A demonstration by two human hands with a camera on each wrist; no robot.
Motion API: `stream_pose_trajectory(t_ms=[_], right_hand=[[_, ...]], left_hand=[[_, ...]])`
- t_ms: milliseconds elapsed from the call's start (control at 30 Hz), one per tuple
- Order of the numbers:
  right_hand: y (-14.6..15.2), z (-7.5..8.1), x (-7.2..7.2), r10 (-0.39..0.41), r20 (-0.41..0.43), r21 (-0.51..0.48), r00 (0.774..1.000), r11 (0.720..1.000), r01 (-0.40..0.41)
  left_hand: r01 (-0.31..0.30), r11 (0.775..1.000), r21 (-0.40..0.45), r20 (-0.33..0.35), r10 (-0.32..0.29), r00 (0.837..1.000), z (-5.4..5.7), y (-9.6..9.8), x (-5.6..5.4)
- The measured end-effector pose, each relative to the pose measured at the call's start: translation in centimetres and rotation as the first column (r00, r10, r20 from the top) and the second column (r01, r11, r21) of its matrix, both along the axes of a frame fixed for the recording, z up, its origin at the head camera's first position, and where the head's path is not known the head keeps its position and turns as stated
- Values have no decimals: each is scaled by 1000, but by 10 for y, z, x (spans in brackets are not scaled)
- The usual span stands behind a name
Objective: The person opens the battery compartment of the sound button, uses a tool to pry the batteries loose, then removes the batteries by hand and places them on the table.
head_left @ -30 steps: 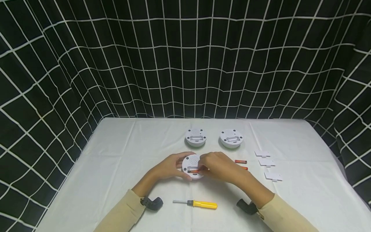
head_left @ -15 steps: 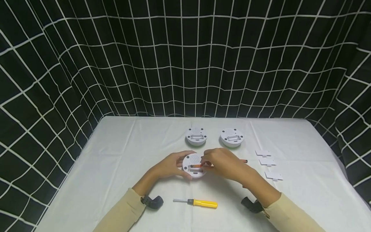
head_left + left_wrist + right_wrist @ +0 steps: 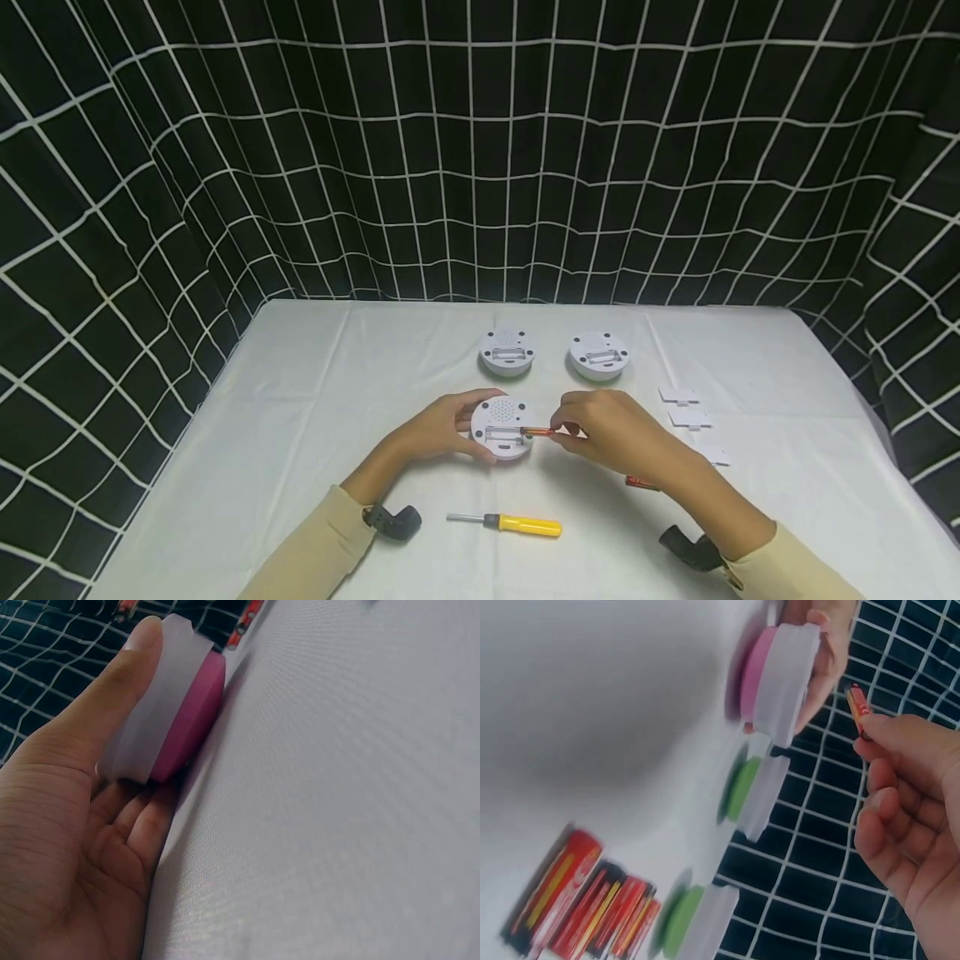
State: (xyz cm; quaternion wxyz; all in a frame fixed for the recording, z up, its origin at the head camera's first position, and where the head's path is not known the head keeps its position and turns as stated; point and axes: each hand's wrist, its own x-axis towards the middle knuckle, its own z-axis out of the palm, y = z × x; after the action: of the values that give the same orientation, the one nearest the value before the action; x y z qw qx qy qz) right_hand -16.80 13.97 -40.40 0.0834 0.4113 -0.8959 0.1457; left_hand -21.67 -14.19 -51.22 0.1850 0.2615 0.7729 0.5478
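Note:
My left hand (image 3: pixel 442 429) grips a round white device (image 3: pixel 498 410) by its left side, its speaker grille and battery slot facing up. A pink part (image 3: pixel 191 720) shows below its white body in the left wrist view, with my thumb on the white rim and my fingers curled beneath. My right hand (image 3: pixel 611 425) pinches a small red battery (image 3: pixel 537 432) between thumb and fingertips. The battery's far end overlaps the device's right edge in the head view. Metal contacts are visible in the slot.
Two similar devices (image 3: pixel 507 360) (image 3: pixel 597 363) stand behind, green underneath in the right wrist view. Several red batteries (image 3: pixel 585 900) lie on the table, mostly hidden by my right arm in the head view. White covers (image 3: pixel 688 417) lie right; a yellow screwdriver (image 3: pixel 528 526) lies in front.
The battery has come up from the slot and moved right in my right hand, which has drawn back rightward. My left hand and the device have stayed nearly in place.

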Motion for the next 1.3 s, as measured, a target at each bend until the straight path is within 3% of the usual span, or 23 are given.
stream_pose_trajectory(t_ms=[633, 900, 1067, 1300], right_hand=[[51, -12, 27, -62, -24, 26, 998, 998, 63], [68, -19, 39, -55, -37, 27, 998, 998, 56], [77, -20, 46, -88, -32, 45, 996, 995, 89], [88, -22, 51, -116, 12, 98, 993, 989, 115]], left_hand=[[6, 1000, -29, -27, -6, 1000, 6, 1, -1], [-1, 1000, 19, 19, 0, 1000, 2, -1, 3], [-5, 1000, -10, -23, 5, 1000, 0, -1, 2], [-2, 1000, -21, -24, 2, 1000, 1, -1, 1]])
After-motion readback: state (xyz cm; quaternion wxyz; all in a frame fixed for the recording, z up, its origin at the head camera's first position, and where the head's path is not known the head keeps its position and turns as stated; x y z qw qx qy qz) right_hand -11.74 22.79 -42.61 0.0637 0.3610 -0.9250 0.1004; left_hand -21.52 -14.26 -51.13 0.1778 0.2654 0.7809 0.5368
